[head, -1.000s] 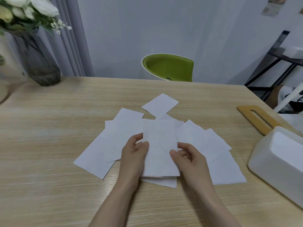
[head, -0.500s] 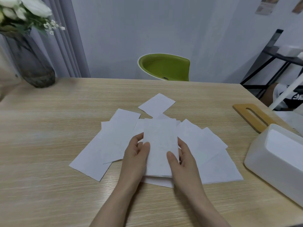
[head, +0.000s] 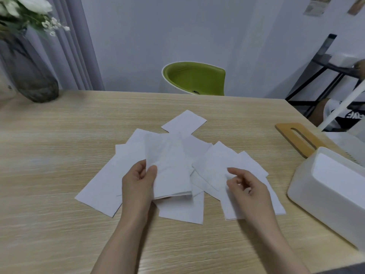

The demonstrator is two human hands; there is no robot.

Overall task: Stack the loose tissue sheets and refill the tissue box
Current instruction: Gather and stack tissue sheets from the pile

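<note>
Now released by right hand (head: 244, 186), which has moved off right over sheets (head: 221, 171) beside box (head: 324, 192): next pick judged. Fingers loosely curled, touching top sheet, gripping nothing. Stack (head: 169, 167) held by left hand (head: 138, 182) alone, thumb pinching left edge. Lid (head: 296, 137) off; box unfilled.

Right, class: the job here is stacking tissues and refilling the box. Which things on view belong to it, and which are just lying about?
Part of the job:
small stack held in the left hand
loose tissues under the right hand
white tissue box
wooden lid

Just lying about:
vase of white flowers
green chair
black rack
</note>
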